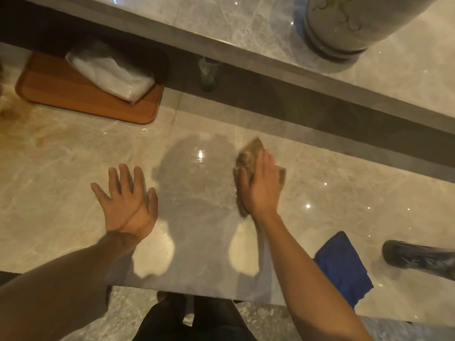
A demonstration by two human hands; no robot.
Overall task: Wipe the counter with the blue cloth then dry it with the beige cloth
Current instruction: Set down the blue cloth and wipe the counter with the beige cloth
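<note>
Beige cloth [251, 150] lies beneath right grip [262, 190] (pressed flat).

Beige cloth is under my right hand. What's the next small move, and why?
Probably slide the beige cloth left across the counter toward the left hand: the right hand presses it flat, the blue cloth lies aside, and the stretch between the hands glints.

head view, steeply down, close over counter [73, 153]

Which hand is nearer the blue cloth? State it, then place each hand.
The right. The right hand presses the beige cloth beyond and left of the blue cloth; the left hand lies flat on the counter, farther left.
</note>
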